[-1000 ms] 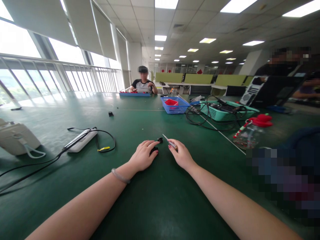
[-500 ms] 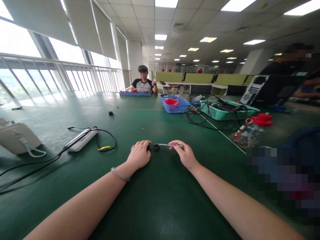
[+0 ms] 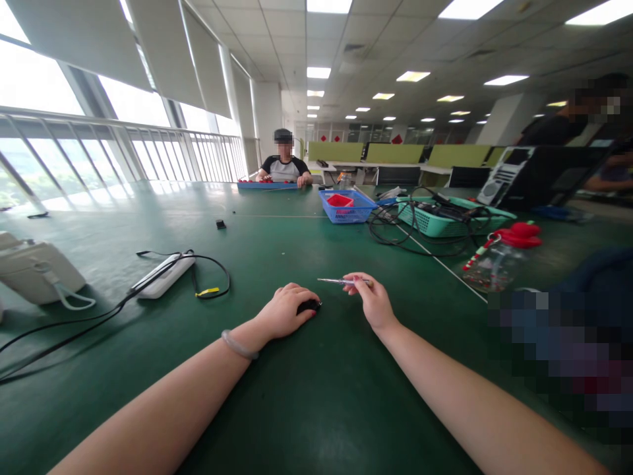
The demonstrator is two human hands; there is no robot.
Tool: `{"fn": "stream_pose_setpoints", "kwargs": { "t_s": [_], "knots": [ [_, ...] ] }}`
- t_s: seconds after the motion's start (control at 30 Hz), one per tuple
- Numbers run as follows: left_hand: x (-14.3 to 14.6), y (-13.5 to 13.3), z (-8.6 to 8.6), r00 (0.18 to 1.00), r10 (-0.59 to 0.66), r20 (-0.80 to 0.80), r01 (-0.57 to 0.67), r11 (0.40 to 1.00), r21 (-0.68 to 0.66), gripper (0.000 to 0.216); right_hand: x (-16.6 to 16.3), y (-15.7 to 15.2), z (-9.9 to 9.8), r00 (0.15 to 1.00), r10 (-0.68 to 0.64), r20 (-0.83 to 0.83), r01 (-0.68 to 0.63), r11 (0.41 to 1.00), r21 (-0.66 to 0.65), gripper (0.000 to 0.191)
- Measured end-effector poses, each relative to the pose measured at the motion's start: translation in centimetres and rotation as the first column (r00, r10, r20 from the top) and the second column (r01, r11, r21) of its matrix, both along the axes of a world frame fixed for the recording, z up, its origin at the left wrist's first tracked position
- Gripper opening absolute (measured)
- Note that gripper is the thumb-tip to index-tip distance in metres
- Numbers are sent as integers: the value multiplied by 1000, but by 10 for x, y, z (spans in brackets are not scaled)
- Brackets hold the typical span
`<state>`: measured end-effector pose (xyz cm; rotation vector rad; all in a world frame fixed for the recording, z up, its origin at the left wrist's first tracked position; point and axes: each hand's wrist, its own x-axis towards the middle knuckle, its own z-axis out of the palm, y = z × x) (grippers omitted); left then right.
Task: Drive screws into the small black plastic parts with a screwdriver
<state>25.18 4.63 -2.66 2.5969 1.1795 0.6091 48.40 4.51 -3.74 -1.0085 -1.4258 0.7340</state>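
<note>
My left hand (image 3: 291, 309) rests on the green table, its fingers closed around a small black part (image 3: 309, 305). Most of that part is covered by the fingers; its right end pokes out and shows a small bright spot. Up and to the right, my right hand (image 3: 373, 298) pinches a slim screwdriver (image 3: 341, 282) by its handle. The metal shaft points left, and its tip stands a little above and apart from the black part.
A white power strip (image 3: 165, 276) with black cables and a beige bag (image 3: 42, 270) lie to the left. Farther off are a small black piece (image 3: 220, 225), a blue basket (image 3: 349, 214), a green basket (image 3: 435, 227) and a red-capped bottle (image 3: 494, 267). A person (image 3: 284, 161) sits opposite.
The screwdriver tip has come off the black part, and my right hand has shifted slightly right. My left hand has moved right and closed over the black part.
</note>
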Motion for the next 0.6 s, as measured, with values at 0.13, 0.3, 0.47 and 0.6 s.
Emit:
{"fn": "stream_pose_setpoints", "kwargs": {
  "t_s": [0.13,0.3,0.47,0.6],
  "knots": [
    [0,-3,2,997,66,-50,-65,998,16,27,-1,-1,0,1000,3,-7,-3,1000,-5,34],
    [-3,-17,7,990,109,-86,-105,993,52,27,-4,-6,3,1000,25,16,-25,1000,-1,35],
    [-27,-46,12,979,177,-102,-175,984,28,25,-5,-8,4,999,38,21,-39,999,20,35],
    [-72,-70,7,960,258,-112,-260,965,-6,27,-5,-9,4,997,53,47,-54,998,15,34]
  ]
}}
